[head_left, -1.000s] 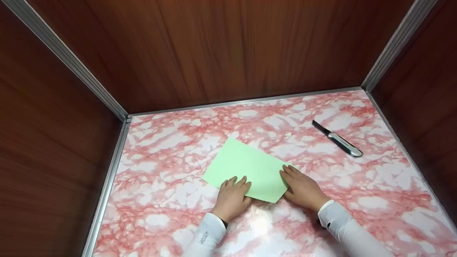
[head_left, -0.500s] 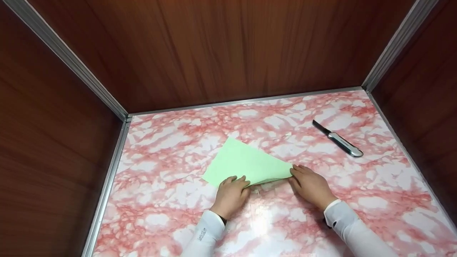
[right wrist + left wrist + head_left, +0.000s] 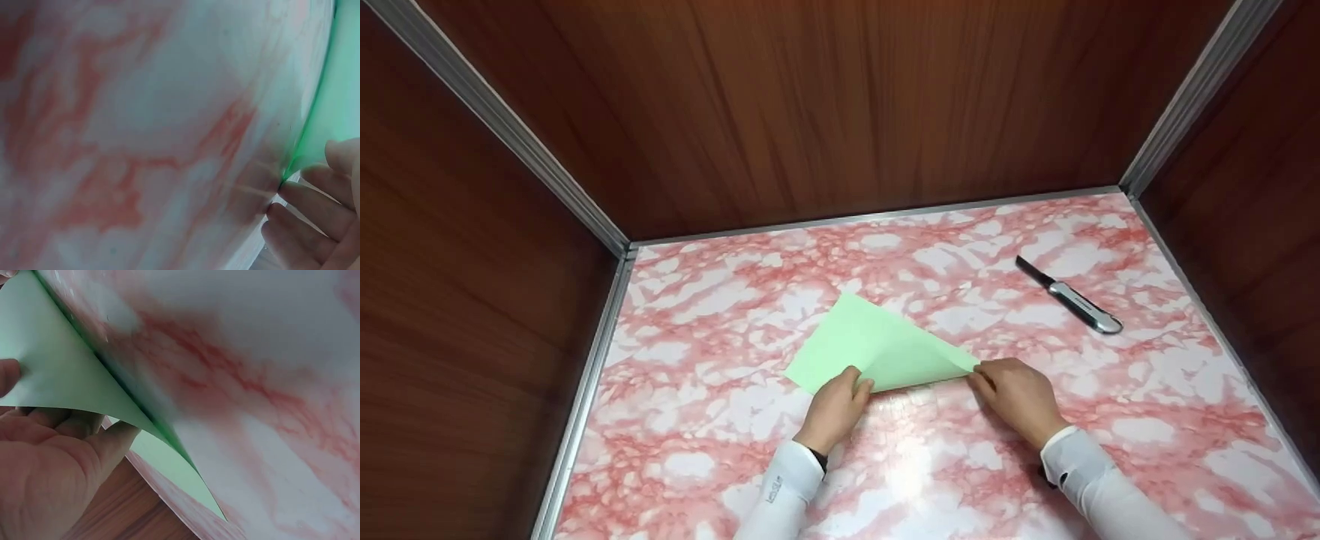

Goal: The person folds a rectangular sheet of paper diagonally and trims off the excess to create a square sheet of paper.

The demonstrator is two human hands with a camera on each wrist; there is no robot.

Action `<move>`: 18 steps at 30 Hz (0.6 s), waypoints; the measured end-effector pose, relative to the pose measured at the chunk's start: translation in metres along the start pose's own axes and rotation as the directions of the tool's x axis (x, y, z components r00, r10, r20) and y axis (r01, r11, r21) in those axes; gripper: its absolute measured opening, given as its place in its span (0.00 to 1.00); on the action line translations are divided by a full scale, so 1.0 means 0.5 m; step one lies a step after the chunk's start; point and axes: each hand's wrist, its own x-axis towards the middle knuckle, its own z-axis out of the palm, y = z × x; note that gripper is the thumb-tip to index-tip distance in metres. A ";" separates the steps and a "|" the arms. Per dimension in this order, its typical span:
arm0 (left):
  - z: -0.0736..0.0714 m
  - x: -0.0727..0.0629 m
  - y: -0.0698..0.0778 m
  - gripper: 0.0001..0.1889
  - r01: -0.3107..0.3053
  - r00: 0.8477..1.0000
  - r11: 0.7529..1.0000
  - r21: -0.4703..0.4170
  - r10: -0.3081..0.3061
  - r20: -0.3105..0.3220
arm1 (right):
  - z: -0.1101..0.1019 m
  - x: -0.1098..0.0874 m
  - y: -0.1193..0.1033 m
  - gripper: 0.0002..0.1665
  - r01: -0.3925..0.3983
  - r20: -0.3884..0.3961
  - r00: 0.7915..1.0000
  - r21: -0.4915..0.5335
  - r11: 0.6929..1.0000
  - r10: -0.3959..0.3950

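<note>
Your left hand pinches the near edge of the green paper — mid-table, bent between your hands. Your right hand — fingers narrow — pinches its right corner. Black-and-silver knife lies far right, well apart from the paper.

Pale green paper sheet, bent (surface bowed), on red-and-white marbled tabletop.
</note>
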 end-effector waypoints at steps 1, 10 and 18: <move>0.000 0.002 0.000 0.13 0.004 1.000 1.000 0.008 -0.004 -0.013 | 0.000 0.000 -0.001 0.06 -0.011 -0.001 1.000 0.001 1.000 0.011; -0.002 0.022 0.009 0.13 0.035 0.990 0.995 0.097 -0.021 -0.141 | 0.002 0.005 0.000 0.06 -0.071 -0.044 0.996 0.055 0.996 0.073; 0.008 0.028 0.008 0.10 0.050 0.976 0.981 0.188 -0.008 -0.217 | 0.006 0.008 -0.002 0.06 -0.111 -0.036 0.993 0.112 0.987 0.116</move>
